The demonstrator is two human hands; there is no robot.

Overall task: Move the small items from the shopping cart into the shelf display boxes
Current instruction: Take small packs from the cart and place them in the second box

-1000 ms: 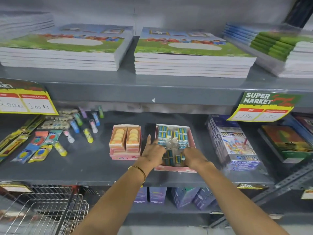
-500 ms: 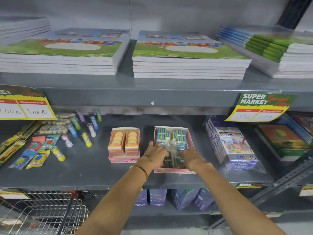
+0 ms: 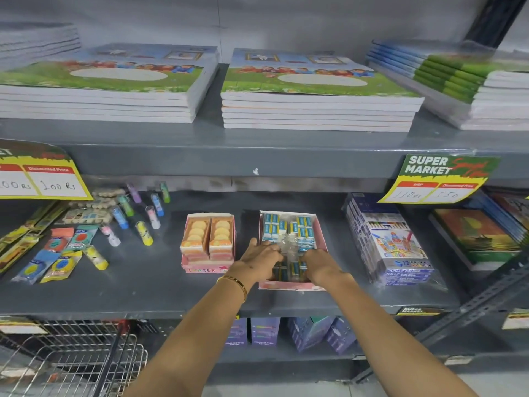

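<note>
A pink display box (image 3: pixel 322 239) on the middle shelf holds several small blue-and-white erasers (image 3: pixel 272 226). My left hand (image 3: pixel 259 257) and my right hand (image 3: pixel 322 263) reach into its front half from either side. Between them both hands pinch a crinkled clear plastic wrapper (image 3: pixel 289 247) with more blue erasers under it. To the left stands a second pink display box (image 3: pixel 207 269), marked ERASER and filled with orange erasers. A corner of the wire shopping cart (image 3: pixel 71 359) shows at the bottom left; its contents are hidden.
Stacks of notebooks (image 3: pixel 315 93) lie on the upper shelf. Glue sticks (image 3: pixel 144 232) and packets (image 3: pixel 57 265) are scattered on the left of the middle shelf. A wrapped colour-pencil pack (image 3: pixel 389 242) sits right of the blue eraser box. Price signs (image 3: pixel 438 179) hang off the shelf edge.
Both hands stay in the blue eraser box, gathered closer around the plastic wrapper. My left thumb, raised a second ago, has come down. The view has tilted down slightly.
</note>
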